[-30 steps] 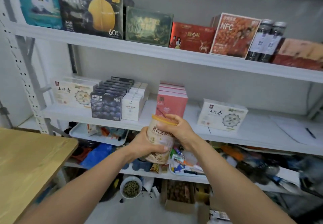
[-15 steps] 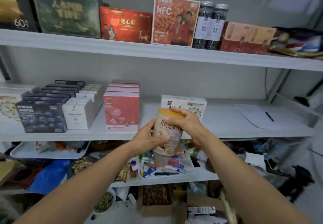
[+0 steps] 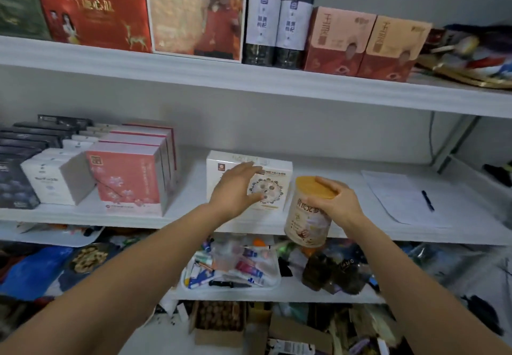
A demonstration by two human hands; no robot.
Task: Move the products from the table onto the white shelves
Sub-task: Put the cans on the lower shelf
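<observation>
Since half a second ago the left hand [image 3: 238, 185] has let go of the can [image 3: 306, 217] and moved up and to the left. It now spreads wide, fingers straight, in front of the white box [image 3: 277, 166] on the middle shelf [image 3: 332, 165]; contact with that box cannot be confirmed. The right hand [image 3: 336, 202] alone holds the can, fingers curled round its upper wall and yellow lid. The can is tilted and in the air before the shelf's front edge, just right of the white box, not set down. Its lid is on; contents not visible.

Containers: two dark jars [image 3: 279, 16] stand capped on the upper shelf [image 3: 249, 77], filled with dark matter. A white tray [image 3: 277, 277] on the lower shelf holds tubes and pens in a loose heap. An open cardboard box [image 3: 216, 336] on the floor holds brown pieces, too blurred to identify.

Surroundings: pink boxes [image 3: 127, 177] stand in a row left of the white box, with small white boxes [image 3: 50, 177] and dark boxes [image 3: 16, 183] further left. A sheet of paper [image 3: 399, 196] with a pen [image 3: 428, 201] on it lies on the middle shelf right of the can. The white box and the paper flank the can on either side
</observation>
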